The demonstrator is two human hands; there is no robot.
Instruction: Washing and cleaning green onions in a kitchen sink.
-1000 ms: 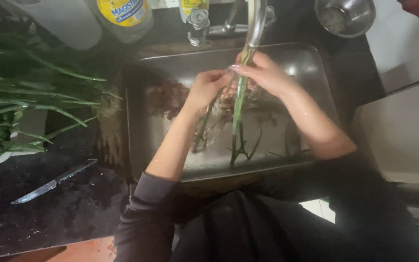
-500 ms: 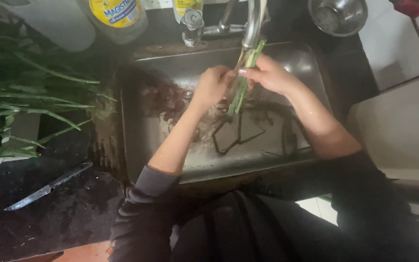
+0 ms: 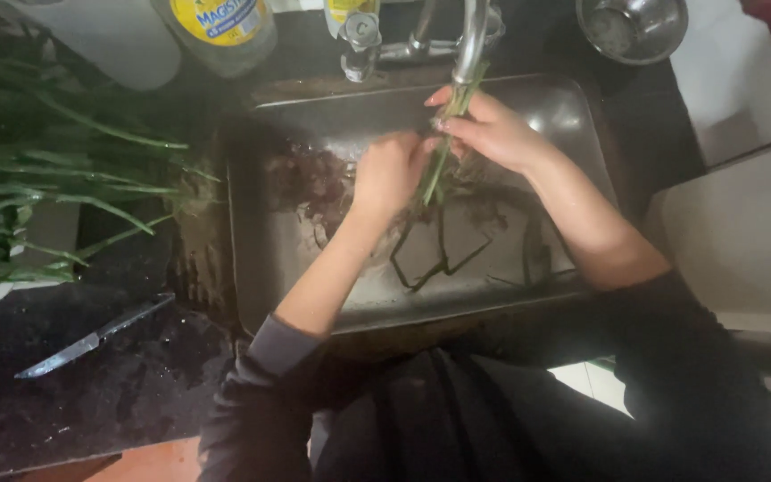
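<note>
**Stalk held under the tap**

Head view: a green stalk [image 3: 436,170] was held over the sink [image 3: 261,241], just below the tap [image 3: 469,40]. The right hand [image 3: 493,132] was closed around its upper part, wrist bent. The left hand [image 3: 390,170] was curled against it lower down. A knife [image 3: 91,337] was seen on the counter.

A single head-worn camera looks almost straight down on the metal sink [image 3: 314,268], which fills the middle of the frame at close range. The faucet [image 3: 470,40] stands at the sink's far edge near the top of the picture, and the person's dark-clothed body lies at the sink's near edge along the bottom. The dark counter [image 3: 91,393] spreads left of the sink.
</note>
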